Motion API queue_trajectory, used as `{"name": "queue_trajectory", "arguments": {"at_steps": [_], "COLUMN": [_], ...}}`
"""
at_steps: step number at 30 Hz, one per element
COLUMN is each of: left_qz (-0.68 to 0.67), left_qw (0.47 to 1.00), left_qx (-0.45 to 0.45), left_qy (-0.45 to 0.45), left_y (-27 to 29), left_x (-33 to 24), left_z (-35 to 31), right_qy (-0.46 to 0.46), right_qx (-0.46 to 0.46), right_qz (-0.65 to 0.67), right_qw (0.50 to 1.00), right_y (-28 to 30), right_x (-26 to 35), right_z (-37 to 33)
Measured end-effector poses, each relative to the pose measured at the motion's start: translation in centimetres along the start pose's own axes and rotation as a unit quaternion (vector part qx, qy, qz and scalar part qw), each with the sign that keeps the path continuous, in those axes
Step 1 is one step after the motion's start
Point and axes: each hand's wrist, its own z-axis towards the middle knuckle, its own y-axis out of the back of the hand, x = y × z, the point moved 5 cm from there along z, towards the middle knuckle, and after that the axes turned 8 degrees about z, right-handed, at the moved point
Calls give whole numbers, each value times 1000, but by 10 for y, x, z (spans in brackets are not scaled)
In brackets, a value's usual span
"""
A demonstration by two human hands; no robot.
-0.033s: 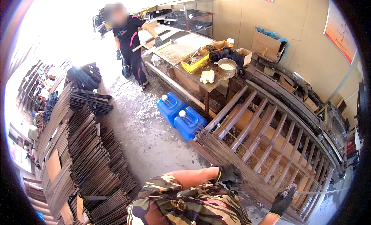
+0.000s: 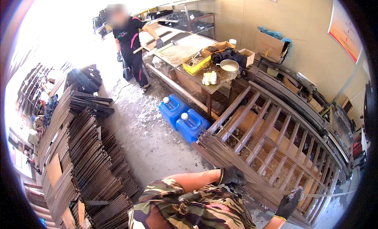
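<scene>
A bundle of long, thin dark strips (image 2: 236, 155) lies slantwise along the near side of a slatted rack. My left hand (image 2: 232, 176), in a black glove, is closed at the edge of these strips; its fingers are partly hidden. My right hand (image 2: 286, 207), also in a black glove, is at the strips' right part, closed around a crumpled silvery wad (image 2: 295, 194). The wad touches or nearly touches the strips. Both forearms are bare, and camouflage cloth (image 2: 189, 205) covers my lap.
The slatted rack (image 2: 258, 139) spans the right. Two blue jerrycans (image 2: 193, 124) stand on the floor ahead. A worktable (image 2: 179, 53) holds yellow bins (image 2: 197, 63) and a metal pot (image 2: 229, 69). Stacked dark strips (image 2: 88, 150) fill the left. Another person (image 2: 132, 48) stands beside the table.
The whole view has shifted very slightly. Neither hand has visibly moved against the strips.
</scene>
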Motion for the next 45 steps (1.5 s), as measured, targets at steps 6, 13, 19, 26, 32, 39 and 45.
{"name": "queue_trajectory", "arguments": {"at_steps": [6,13,19,26,32,39,45], "left_qz": [90,476,445,482,300,487,241], "left_qw": [995,735,795,729,932,764,964], "left_qx": [31,-107,-110,-106,55,-142,-22], "left_qy": [-13,-471,-397,-474,-195,-399,-110], "left_y": [-9,-28,-33,16,40,11,41], "left_x": [6,-9,-26,24,48,1,60], "left_z": [17,16,31,-8,-12,2,0], "right_qy": [1,24,-52,352,341,29,331], "right_qx": [12,-13,51,26,26,61,35], "right_qz": [-23,-41,51,-470,-602,15,-639], "right_qw": [1000,999,996,809,722,998,694], "right_y": [8,-15,-50,80,197,15,139], "right_x": [2,20,-46,42,88,-36,114], "right_z": [2,-11,-49,69,137,27,121]}}
